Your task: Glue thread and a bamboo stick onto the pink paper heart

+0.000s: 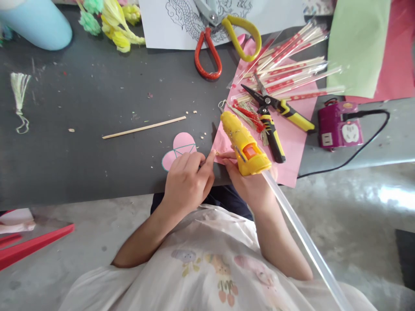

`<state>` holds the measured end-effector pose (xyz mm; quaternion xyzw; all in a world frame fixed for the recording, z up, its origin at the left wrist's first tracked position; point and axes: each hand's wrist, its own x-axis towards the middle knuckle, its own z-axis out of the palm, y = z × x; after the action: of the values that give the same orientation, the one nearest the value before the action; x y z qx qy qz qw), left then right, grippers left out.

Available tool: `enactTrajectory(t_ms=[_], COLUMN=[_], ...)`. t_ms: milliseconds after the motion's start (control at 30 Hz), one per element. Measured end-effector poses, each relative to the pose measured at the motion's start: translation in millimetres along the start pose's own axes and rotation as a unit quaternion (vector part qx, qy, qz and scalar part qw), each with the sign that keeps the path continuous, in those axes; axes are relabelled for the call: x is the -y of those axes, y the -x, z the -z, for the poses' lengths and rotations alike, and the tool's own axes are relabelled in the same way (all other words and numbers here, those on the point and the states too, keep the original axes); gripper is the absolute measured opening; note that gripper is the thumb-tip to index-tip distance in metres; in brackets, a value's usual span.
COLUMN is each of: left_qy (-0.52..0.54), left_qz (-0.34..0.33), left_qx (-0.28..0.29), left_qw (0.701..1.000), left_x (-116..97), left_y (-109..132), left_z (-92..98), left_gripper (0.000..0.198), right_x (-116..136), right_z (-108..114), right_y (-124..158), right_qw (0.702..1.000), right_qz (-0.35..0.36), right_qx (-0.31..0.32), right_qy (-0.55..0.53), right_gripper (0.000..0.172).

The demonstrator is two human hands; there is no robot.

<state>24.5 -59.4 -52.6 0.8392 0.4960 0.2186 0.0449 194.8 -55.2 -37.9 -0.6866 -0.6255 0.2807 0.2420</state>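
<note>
My left hand (189, 179) is closed, its fingers curled over the lower part of a pink paper cutout (184, 141) with rounded lobes and green lines. Its index fingertip meets the fingertips of my right hand (249, 185) at a tiny pale piece (217, 153) too small to name. Anything else inside the left fingers is hidden. A yellow hot glue gun (241, 138) lies over my right hand, which appears to hold it; the handle is out of sight. The nozzle points up and left, and a long clear glue stick (301, 233) trails from the back.
A thin wooden stick (144, 127) lies left among crumbs. Pliers (267, 101) and packaged sticks (292, 65) rest around pink paper (292, 164). Large scissors (212, 26) lie on a dragon drawing (175, 26). A purple power adapter (340, 125) with a black cable stands right.
</note>
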Motion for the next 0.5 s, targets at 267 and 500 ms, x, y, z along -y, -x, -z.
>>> enactTrajectory(t_ms=[267, 500], left_qy=[0.022, 0.023], left_qz=[0.006, 0.002], left_qx=[-0.022, -0.032], left_qw=[1.000, 0.999], left_x=[-0.1, 0.1], left_y=[1.0, 3.5], left_z=[-2.2, -2.1], left_gripper=[0.034, 0.035], right_x=[-6.0, -7.4], right_z=[-4.0, -2.7], right_y=[0.2, 1.9], right_qw=[0.997, 0.990], right_qz=[0.015, -0.018], right_qx=[-0.056, -0.071], right_qy=[-0.050, -0.122], right_gripper=[0.020, 0.022])
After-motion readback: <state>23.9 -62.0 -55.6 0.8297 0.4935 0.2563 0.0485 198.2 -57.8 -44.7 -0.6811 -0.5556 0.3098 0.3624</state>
